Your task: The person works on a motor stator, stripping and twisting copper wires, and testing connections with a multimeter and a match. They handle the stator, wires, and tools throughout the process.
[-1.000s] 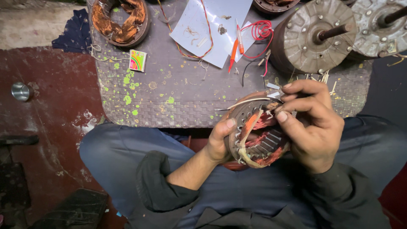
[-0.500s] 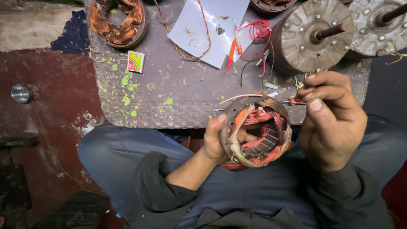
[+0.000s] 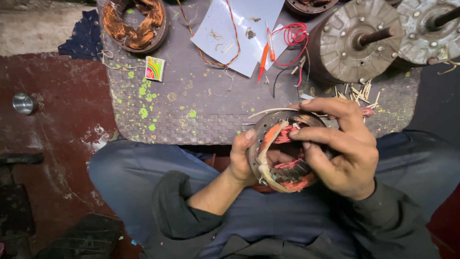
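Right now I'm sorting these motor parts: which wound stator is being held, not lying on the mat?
The one with red-orange windings, gripped by the left hand and right hand over the lap. The copper-wound stator lies untouched on the mat's far left corner.

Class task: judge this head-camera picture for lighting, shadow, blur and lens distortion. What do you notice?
Head view: soft, even light, no harsh glare; the motor stator and both hands, left hand and right hand, look sharp; the floor at left falls into deep shadow; the wide lens bows the mat edges near the corners.
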